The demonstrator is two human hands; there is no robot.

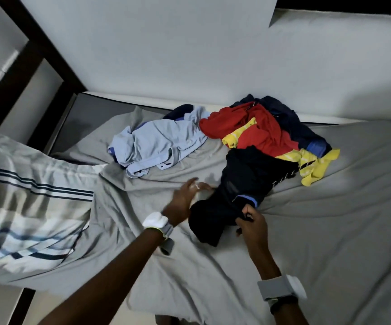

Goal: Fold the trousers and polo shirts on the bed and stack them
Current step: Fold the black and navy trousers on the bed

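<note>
Your right hand pinches a dark garment on the grey bedsheet; your left hand reaches flat beside it. Behind lie a light blue shirt and a red-and-yellow clothes pile.

No legible text, brand, number or sign in the head view. The dark garment carries a small rectangular patch, too blurred to read. White marks along its edge trim do not resolve into letters.
</note>
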